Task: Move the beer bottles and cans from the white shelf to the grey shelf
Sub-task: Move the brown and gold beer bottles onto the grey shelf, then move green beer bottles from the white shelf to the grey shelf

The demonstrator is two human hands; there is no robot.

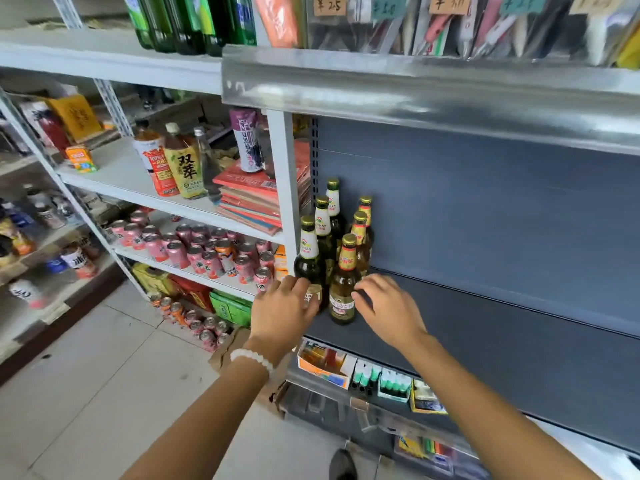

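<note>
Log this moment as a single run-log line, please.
left hand: holds dark green beer bottle | right hand: touches amber beer bottle | grey shelf: six bottles | white shelf: pink cans remain

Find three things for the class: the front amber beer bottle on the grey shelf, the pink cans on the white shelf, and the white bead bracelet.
front amber beer bottle (pixel 343 282): head view, on its glass body.
pink cans (pixel 207 263): head view, on one can's side.
white bead bracelet (pixel 252 359): head view, on its beads.
</note>
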